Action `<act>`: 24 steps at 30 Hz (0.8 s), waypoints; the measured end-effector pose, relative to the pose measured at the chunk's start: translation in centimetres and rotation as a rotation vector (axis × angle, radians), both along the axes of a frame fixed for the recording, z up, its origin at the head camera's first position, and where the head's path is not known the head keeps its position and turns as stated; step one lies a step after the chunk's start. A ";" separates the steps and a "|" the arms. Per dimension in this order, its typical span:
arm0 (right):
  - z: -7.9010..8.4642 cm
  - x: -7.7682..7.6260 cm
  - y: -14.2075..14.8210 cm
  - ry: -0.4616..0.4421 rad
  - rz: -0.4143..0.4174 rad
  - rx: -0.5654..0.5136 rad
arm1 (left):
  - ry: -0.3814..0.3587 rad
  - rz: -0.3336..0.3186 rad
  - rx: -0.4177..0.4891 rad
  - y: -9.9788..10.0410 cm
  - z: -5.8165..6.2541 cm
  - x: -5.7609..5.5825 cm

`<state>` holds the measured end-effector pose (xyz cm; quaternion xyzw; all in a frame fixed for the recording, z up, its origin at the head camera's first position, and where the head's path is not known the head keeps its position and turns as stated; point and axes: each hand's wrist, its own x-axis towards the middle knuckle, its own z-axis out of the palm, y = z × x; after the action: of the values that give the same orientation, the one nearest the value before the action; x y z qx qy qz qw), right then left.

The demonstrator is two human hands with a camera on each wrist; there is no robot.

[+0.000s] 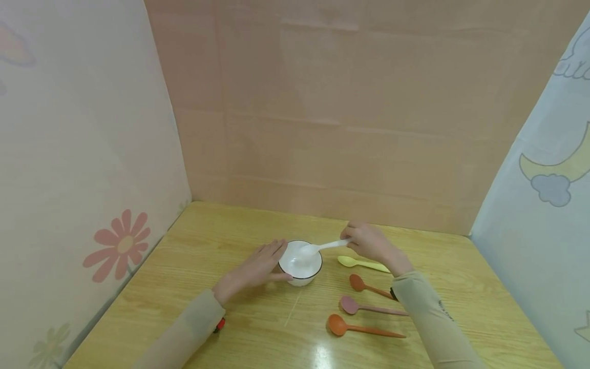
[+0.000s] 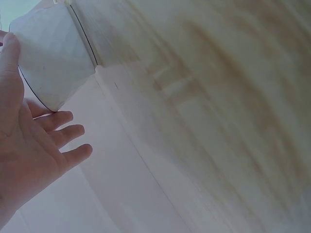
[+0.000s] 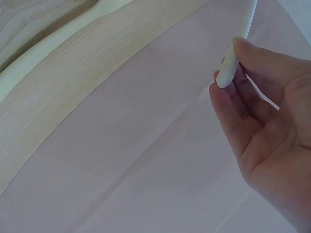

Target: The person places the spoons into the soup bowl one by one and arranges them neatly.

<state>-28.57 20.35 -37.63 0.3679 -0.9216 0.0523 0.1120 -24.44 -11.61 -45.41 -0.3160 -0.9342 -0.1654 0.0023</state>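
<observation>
A white bowl [image 1: 300,274] with a dark rim stands on the wooden table, left of the spoons. My left hand [image 1: 259,266] grips its left side, the thumb at the near rim and the fingers at the far rim. In the left wrist view, the thumb meets the bowl [image 2: 54,56] at its rim while several fingers extend past it. My right hand [image 1: 371,243] pinches the handle of a white spoon [image 1: 334,244] to the right of the bowl. The spoon's head is down inside the bowl. In the right wrist view, thumb and fingertips clasp the handle end [image 3: 228,70].
Right of the bowl, spoons lie in a column: yellow [image 1: 348,261], dark orange [image 1: 357,282], pink [image 1: 349,305] and orange [image 1: 338,325]. The right forearm passes above some handles. A plain tan backdrop [image 1: 332,128] rises behind the table [image 1: 249,328], with printed sheets at both sides.
</observation>
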 end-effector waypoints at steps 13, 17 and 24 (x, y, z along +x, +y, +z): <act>0.2 0.5 -1.3 0.011 0.014 0.025 | 0.011 -0.004 0.010 -0.1 -0.2 -0.1; 0.2 0.6 -1.6 0.014 0.021 0.031 | 0.022 0.000 0.003 -0.1 -0.3 -0.1; 0.1 0.9 -2.1 -0.006 0.023 0.059 | 0.025 -0.004 0.006 -0.1 -0.1 0.0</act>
<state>-27.67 18.29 -37.50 0.3816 -0.9187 0.0275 0.0978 -24.41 -11.75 -45.52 -0.3198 -0.9330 -0.1643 0.0149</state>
